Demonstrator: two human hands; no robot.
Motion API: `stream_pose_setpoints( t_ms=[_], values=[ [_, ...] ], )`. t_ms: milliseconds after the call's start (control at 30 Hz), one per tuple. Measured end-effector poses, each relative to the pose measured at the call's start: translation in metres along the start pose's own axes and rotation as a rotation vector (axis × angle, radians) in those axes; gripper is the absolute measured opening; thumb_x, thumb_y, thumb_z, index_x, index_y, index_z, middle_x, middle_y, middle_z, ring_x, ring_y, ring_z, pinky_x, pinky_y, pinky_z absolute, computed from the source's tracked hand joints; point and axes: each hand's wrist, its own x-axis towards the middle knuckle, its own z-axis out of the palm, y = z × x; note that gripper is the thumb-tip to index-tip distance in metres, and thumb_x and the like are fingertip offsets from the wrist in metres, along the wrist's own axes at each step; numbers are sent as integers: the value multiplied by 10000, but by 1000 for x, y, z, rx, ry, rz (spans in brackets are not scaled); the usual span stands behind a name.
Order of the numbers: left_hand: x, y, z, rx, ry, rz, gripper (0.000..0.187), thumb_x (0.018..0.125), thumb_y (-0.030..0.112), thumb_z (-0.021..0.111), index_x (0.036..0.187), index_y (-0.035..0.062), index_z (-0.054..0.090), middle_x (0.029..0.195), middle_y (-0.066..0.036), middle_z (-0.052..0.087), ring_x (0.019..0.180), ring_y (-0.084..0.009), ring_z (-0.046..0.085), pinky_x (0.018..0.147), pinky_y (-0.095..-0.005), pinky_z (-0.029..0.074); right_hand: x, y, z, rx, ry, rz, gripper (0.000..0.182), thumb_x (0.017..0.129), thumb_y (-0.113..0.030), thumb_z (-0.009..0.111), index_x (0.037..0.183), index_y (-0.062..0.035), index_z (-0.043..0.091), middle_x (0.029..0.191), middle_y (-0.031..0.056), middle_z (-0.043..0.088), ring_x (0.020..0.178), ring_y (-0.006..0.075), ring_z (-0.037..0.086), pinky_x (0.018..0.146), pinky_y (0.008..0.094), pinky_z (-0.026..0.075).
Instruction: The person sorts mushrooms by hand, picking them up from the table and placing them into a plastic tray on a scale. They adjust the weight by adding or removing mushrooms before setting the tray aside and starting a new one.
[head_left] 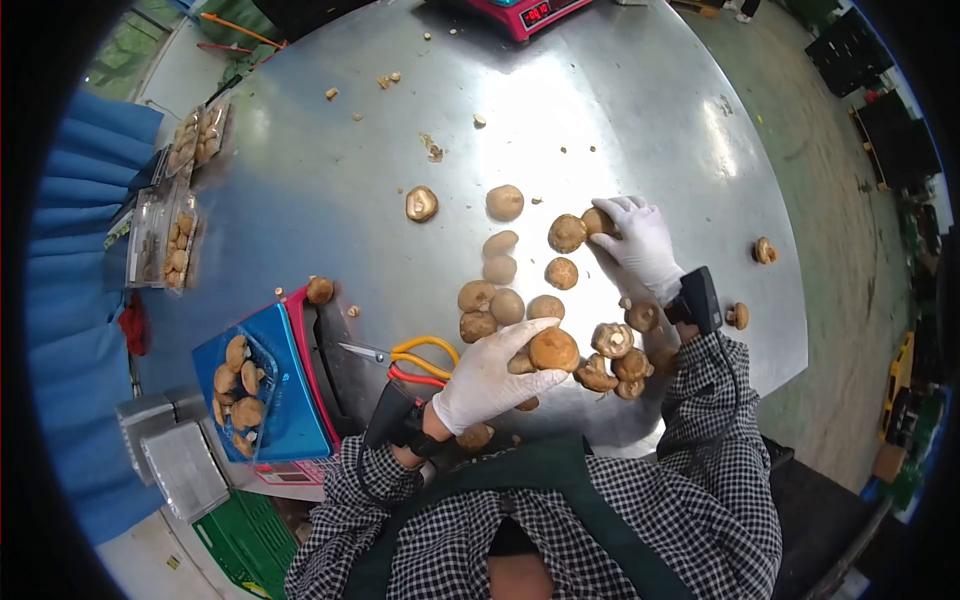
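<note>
The left hand (pixel 490 378), gloved white, was curled round a brown mushroom (pixel 553 349) near the table's (pixel 330 210) front edge. The right hand (pixel 640 240) reached farther out, fingers closing on another mushroom (pixel 597 220). It looked like sorting; next would call for carrying one to the blue tray (pixel 290 400) on the scale.

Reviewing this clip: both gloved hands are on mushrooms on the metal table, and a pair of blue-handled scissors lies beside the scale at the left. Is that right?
Not quite. In the head view the scissors have yellow and red handles, not blue. The rest holds: the left hand grips a mushroom, the right hand rests on another mushroom on the metal table, and the scissors lie beside the scale.
</note>
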Motion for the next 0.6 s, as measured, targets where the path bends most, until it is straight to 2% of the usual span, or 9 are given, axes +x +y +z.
stream_pose_setpoints(
  t_ms=[100,167,200,300,333,433,500,567,600],
  values=[
    [-5,1,-8,-3,57,22,613,810,311,742,1332,81,518,1202,-131,616,1123,-251,582,995,-353,439,-11,-8,-10,202,89,56,356,877,-218,634,1183,-36,620,1088,114,662,1034,297,587,956,373,445],
    [-8,0,-12,6,101,18,606,815,296,736,1340,92,513,1201,-132,616,1136,-249,573,1000,-358,433,-22,-10,-13,1162,144,383,351,930,-277,610,1166,-18,627,1045,92,670,948,214,613,893,322,473],
    [-6,-4,-12,-9,106,47,593,824,292,726,1341,92,515,1202,-131,614,1141,-244,568,1002,-361,432,-28,-10,-15,1158,149,387,351,930,-277,610,1166,-18,627,1045,92,670,948,214,613,893,322,473],
    [-5,-3,-10,12,108,59,590,829,297,725,1341,89,516,1214,-126,608,1144,-238,564,1006,-356,428,-41,-11,-15,1773,34,353,466,975,-389,539,1233,-1,557,1036,81,665,913,149,616,780,274,504],
    [-4,-1,-10,16,104,65,590,829,297,725,1341,89,516,1214,-126,608,1144,-238,564,1006,-356,428,-44,-7,-12,1815,-13,330,547,1001,-442,453,1308,11,471,1108,160,636,856,142,609,767,266,509],
    [-2,6,-10,-28,89,84,627,811,354,746,1335,96,518,1224,-156,598,1161,-276,572,997,-371,444,-48,-20,-18,1932,-72,254,539,1006,-440,439,1291,16,474,1106,170,631,827,140,609,713,251,509],
    [-3,11,-11,-10,121,118,616,816,347,742,1333,99,517,1224,-149,599,1158,-269,574,998,-370,443,-52,-27,-24,1918,-79,256,561,993,-444,468,1289,32,481,1099,157,633,812,140,600,753,278,509],
    [-5,11,-12,-39,135,125,612,818,315,742,1336,82,513,1214,-138,604,1143,-248,573,996,-357,440,-54,-36,-30,1659,-46,203,581,952,-412,557,1307,42,488,1138,139,633,898,165,623,854,307,499],
    [-7,12,-13,-67,145,135,608,821,283,742,1339,65,509,1204,-127,610,1128,-226,573,993,-344,437,-54,-41,-34,1663,-60,194,581,952,-412,557,1307,42,488,1138,139,633,898,165,623,854,307,499]
  ],
)
